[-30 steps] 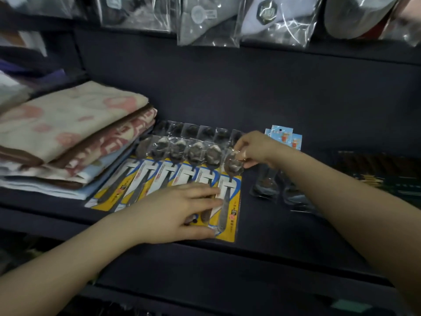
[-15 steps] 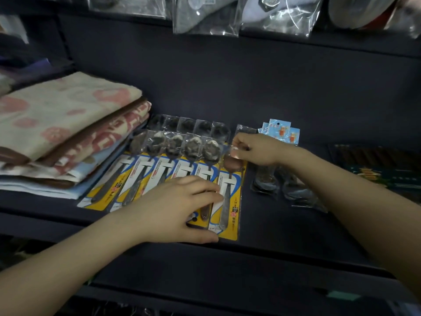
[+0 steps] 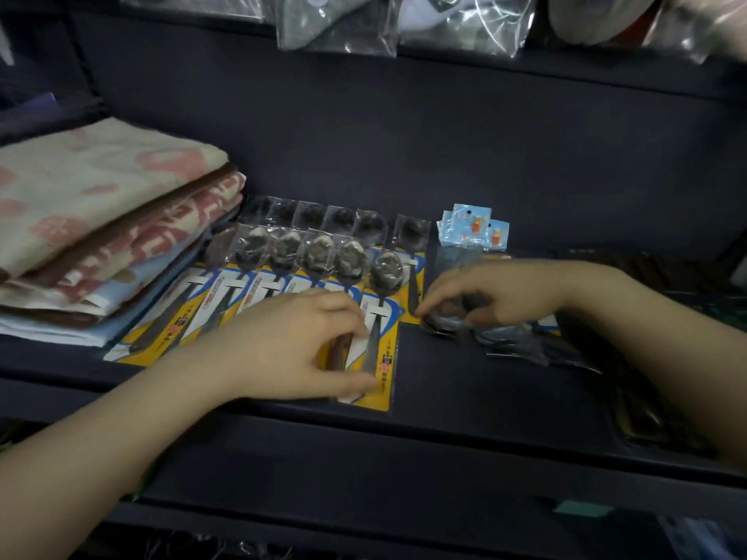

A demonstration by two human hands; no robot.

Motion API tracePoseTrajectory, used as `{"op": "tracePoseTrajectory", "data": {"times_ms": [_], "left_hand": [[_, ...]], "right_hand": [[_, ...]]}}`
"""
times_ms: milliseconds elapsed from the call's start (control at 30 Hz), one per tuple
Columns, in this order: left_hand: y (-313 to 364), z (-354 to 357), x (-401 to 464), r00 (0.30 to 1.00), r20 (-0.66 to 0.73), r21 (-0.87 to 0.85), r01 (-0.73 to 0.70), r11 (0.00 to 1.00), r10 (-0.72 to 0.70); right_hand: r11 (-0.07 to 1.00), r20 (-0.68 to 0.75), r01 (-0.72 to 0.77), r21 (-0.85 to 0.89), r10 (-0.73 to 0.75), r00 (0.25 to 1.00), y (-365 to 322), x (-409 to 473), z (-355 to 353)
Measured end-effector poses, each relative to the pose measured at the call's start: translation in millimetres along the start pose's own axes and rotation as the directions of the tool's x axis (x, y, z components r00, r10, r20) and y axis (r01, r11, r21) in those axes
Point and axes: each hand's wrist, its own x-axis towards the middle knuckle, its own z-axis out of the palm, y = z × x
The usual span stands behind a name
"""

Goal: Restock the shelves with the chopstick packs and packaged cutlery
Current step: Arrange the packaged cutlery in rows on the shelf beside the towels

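Spoon packs on yellow cards (image 3: 283, 272) lie fanned in an overlapping row on the dark shelf (image 3: 465, 398), with a second row (image 3: 323, 216) behind them. My left hand (image 3: 291, 345) rests on the row, thumb and fingers pinching the frontmost spoon pack (image 3: 382, 317). To the right lie clear cutlery packs with blue cards (image 3: 473, 226). My right hand (image 3: 485, 295) is curled down over their near ends, fingertips gripping one pack. A dark pack that looks like chopsticks (image 3: 695, 289) lies at the far right, partly behind my forearm.
Folded towels (image 3: 101, 220) are stacked at the left end of the shelf, touching the spoon row. Bagged goods (image 3: 335, 22) hang from the shelf above. The shelf's front lip (image 3: 364, 446) runs below my hands.
My right hand left the bowl end of the frontmost spoon pack and moved right and nearer, onto the blue-card packs. My left hand stayed on the spoon row.
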Motion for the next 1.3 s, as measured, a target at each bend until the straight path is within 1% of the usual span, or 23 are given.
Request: {"op": "tracePoseTrajectory", "data": {"times_ms": [33,100,167,233,333,433,500,567,600,633,700,767,833,900,1000,1067,1100,1133,1167,1200,1233,1267,1300], "left_hand": [[2,-3,5,1.000,-0.012,-0.011,0.009,1.000,-0.009],[4,-5,16,0.997,-0.068,-0.018,0.020,1.000,-0.021],[7,-6,24,0.994,-0.107,-0.029,0.030,0.999,-0.033],[10,-6,32,0.990,-0.129,-0.072,0.047,0.996,-0.056],[18,-4,46,0.991,-0.108,-0.118,0.068,0.991,-0.081],[29,-1,60,0.996,-0.014,-0.118,0.083,0.990,-0.085],[37,1,70,0.996,0.013,-0.137,0.090,0.986,-0.089],[46,4,85,0.995,-0.041,-0.167,0.083,0.982,-0.091],[48,5,94,0.992,-0.087,-0.214,0.076,0.974,-0.096],[51,5,104,0.985,-0.133,-0.275,0.066,0.959,-0.106],[53,4,118,0.970,-0.204,-0.397,0.039,0.917,-0.130],[55,4,125,0.957,-0.245,-0.461,0.028,0.887,-0.158],[57,3,127,0.935,-0.304,-0.483,0.014,0.876,-0.182],[60,0,126,0.929,-0.304,-0.537,0.017,0.843,-0.212],[67,-3,121,0.945,-0.224,-0.678,0.025,0.735,-0.238],[73,-4,114,0.946,-0.175,-0.766,0.043,0.642,-0.272],[75,-4,110,0.943,-0.152,-0.807,0.055,0.589,-0.296],[75,-3,108,0.936,-0.129,-0.836,0.075,0.544,-0.327],[75,-3,105,0.926,-0.114,-0.852,0.095,0.514,-0.361],[72,-2,102,0.912,-0.107,-0.858,0.117,0.500,-0.397],[69,-3,99,0.895,-0.111,-0.858,0.132,0.496,-0.431],[64,-4,96,0.876,-0.123,-0.853,0.147,0.501,-0.466],[58,-5,92,0.857,-0.137,-0.842,0.163,0.514,-0.497]], "right_hand": [[0.998,0.017,0.004,-0.066,-0.003,1.000,0,-1,2],[0.985,-0.022,0.002,-0.171,-0.006,1.000,0,1,6],[0.973,-0.136,0.008,-0.233,-0.040,0.990,-1,4,7],[0.957,-0.269,0.039,-0.288,-0.119,0.956,0,3,7],[0.954,-0.423,0.056,-0.296,-0.184,0.887,8,-3,5],[0.971,-0.523,0.048,-0.235,-0.168,0.835,19,-16,4],[0.969,-0.619,0.089,-0.232,-0.217,0.755,22,-25,0],[0.966,-0.723,0.128,-0.224,-0.253,0.643,22,-32,-8],[0.966,-0.776,0.152,-0.207,-0.257,0.577,22,-35,-11],[0.970,-0.830,0.182,-0.161,-0.233,0.507,20,-37,-15],[0.955,-0.916,0.294,0.038,-0.084,0.393,16,-41,-22],[0.855,-0.941,0.455,0.249,0.102,0.324,12,-43,-28],[0.724,-0.928,0.583,0.368,0.249,0.277,12,-44,-32],[0.615,-0.881,0.632,0.472,0.366,0.301,12,-43,-34],[0.508,-0.768,0.587,0.630,0.518,0.377,11,-37,-30],[0.472,-0.704,0.537,0.699,0.586,0.400,10,-32,-27],[0.473,-0.687,0.509,0.719,0.592,0.421,10,-29,-26],[0.477,-0.667,0.469,0.743,0.583,0.464,11,-27,-26],[0.491,-0.632,0.399,0.775,0.569,0.526,11,-25,-25],[0.521,-0.576,0.291,0.803,0.550,0.605,12,-25,-23],[0.595,-0.516,0.148,0.790,0.515,0.685,14,-27,-20],[0.716,-0.457,-0.009,0.698,0.455,0.765,15,-31,-18],[0.837,-0.383,-0.133,0.530,0.377,0.843,16,-35,-14]]}}
